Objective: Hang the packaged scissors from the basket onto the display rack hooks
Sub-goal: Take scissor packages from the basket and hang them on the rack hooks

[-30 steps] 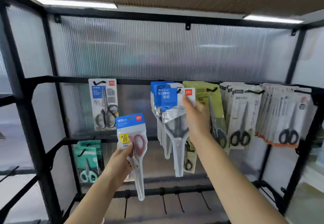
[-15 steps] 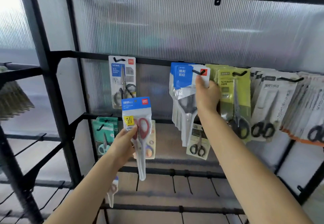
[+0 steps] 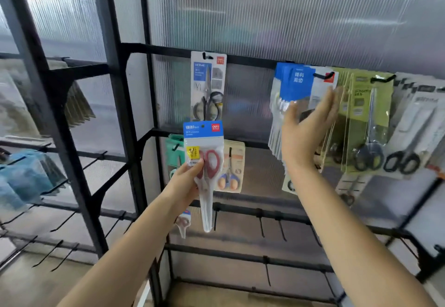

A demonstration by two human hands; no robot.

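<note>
blurred right hand (image 3: 310,128) hides hung packs (image 3: 295,85).

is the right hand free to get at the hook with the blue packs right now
Probably yes. The right hand is open and empty, just below the hook holding the blue packs, with nothing between them. The left hand holds the red-handled scissors pack off to the side.

Bright, diffuse daylight comes through the ribbed translucent panels (image 3: 265,13), strongest at the upper left of the frame, where it washes out to white. Shadows are soft and faint. Motion blur smears the right hand (image 3: 310,124) and the packages at the right edge, and the wide-angle lens bends the black rack posts (image 3: 115,114) outward at the left.
</note>
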